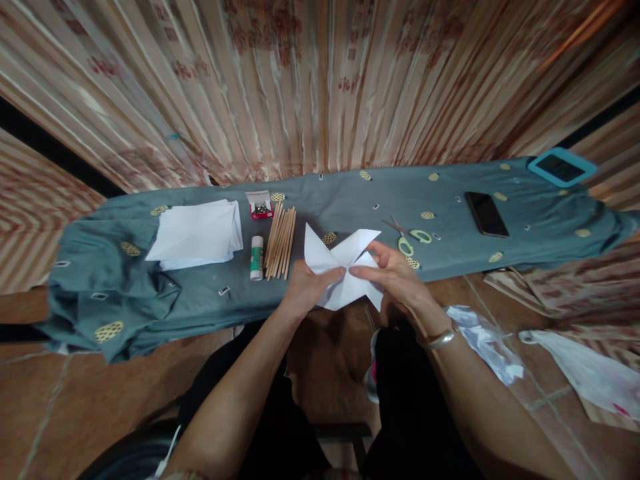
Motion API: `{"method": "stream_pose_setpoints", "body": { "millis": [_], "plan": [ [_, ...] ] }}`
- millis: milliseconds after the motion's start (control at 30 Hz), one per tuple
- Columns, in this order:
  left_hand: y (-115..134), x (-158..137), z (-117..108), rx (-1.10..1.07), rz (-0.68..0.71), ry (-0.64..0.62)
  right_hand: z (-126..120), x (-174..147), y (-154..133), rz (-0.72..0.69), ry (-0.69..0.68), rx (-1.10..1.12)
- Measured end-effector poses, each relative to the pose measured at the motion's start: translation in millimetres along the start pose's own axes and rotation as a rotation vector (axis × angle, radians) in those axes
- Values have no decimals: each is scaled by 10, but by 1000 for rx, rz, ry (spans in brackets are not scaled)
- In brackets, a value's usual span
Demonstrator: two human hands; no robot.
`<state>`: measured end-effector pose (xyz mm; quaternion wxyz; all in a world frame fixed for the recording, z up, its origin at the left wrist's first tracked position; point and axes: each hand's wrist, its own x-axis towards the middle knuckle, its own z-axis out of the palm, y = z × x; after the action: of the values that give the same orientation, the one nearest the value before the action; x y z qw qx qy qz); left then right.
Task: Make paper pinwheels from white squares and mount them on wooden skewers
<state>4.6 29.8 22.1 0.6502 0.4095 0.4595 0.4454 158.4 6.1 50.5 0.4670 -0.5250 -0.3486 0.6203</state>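
Observation:
A white paper pinwheel is held between my two hands at the front edge of the cloth-covered table. My left hand grips its left side, the thumb pressed near the centre. From the right, my right hand pinches it, with the thumb at the centre and fingers partly behind the paper. The blades fan outward around both thumbs. Left of the pinwheel lie a bundle of wooden sticks and a glue stick. Scissors with green handles rest open just beyond my right hand.
A stack of white paper lies at the left, near a small red box of metal pins. Toward the right are a phone and a blue-framed tablet. Plastic bags lie on the floor; a curtain hangs behind.

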Motion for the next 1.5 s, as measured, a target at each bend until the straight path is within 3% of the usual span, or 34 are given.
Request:
{"method": "stream_pose_setpoints", "body": {
  "millis": [467, 767, 1500],
  "plan": [
    [-64, 2, 40, 59, 84, 10, 54, 37, 91, -82, 134, -139],
    [-95, 32, 21, 96, 97, -51, 54, 56, 125, -128, 172, -138],
    [-57, 1, 21, 13, 82, 29, 112, 21, 80, -142, 125, -130]
  ]
}}
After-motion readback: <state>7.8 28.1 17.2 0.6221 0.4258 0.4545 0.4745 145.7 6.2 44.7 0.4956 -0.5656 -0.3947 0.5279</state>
